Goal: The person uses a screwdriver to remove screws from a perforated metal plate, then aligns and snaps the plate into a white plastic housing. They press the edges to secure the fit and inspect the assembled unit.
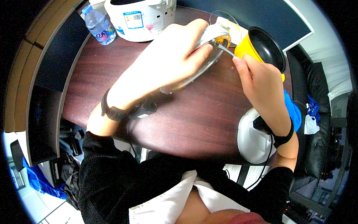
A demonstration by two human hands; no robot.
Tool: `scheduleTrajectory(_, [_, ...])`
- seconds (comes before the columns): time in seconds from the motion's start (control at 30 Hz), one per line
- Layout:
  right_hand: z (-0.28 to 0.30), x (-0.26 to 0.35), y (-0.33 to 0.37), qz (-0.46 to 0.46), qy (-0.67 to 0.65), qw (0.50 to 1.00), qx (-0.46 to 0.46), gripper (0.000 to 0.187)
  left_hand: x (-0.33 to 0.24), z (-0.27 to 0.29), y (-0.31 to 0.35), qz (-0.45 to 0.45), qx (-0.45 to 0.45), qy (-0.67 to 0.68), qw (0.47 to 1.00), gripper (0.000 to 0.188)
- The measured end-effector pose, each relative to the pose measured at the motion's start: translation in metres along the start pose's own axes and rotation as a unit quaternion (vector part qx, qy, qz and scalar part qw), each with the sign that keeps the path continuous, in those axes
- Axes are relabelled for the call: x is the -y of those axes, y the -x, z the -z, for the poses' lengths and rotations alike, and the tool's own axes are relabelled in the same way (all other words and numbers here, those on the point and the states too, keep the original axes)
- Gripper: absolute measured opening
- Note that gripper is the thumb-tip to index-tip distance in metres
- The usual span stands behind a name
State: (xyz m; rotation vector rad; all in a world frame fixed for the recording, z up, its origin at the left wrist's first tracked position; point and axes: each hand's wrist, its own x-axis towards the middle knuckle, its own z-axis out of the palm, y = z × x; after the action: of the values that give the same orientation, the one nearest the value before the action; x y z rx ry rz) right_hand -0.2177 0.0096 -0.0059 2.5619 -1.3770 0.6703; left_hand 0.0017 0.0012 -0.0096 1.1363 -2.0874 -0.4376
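Clear lid [206, 67], round and rimmed, is held tilted over the upper middle of a dark reddish-brown table [194, 115], between a person's two bare hands; whether its lower edge touches the wood cannot be told. At far left, a water bottle [99, 28] with a blue cap stands near the table's edge. Just beside it is a white appliance [149, 24], printed with a pink flower and bearing a blue-bordered label. A black band [112, 109] circles the left wrist, with a small dark object [148, 106] on the table close by. The left hand [179, 54] grips the lid firmly, its thumb along the near side and its fingers curled over the far side. Toward the lid's right end, the tip of a thin metal tool [226, 50] meets a spot near the thumb; the exact contact is too small to make out. Beyond sits a crumpled white item [233, 30]. A yellow pot [244, 45] with a black interior stands to the right, partly behind the right hand [261, 82], which pinches the tool's near end between thumb and curled fingers. Below that forearm rests a white rounded object [250, 143], with blue cloth [293, 112] at the far right.
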Motion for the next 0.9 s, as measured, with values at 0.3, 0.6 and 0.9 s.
scheduleTrajectory(0.3, [0.0007, 0.0006, 0.0006, 0.017, 0.027, 0.999, -0.020, 0.036, 0.0036, -0.0033, 0.0021, -0.026, -0.021, -0.061, 0.998, 0.044])
scheduleTrajectory(0.6, [0.0001, 0.0020, 0.0016, 0.009, 0.040, 0.999, -0.015, 0.036, 0.0002, -0.0042, 0.0038, -0.042, -0.029, -0.065, 0.997, 0.044])
scheduleTrajectory(0.9, [0.0035, 0.0019, 0.0012, 0.013, 0.044, 0.999, -0.015, 0.036, 0.0011, -0.0041, 0.0019, -0.038, -0.031, -0.037, 0.998, 0.041])
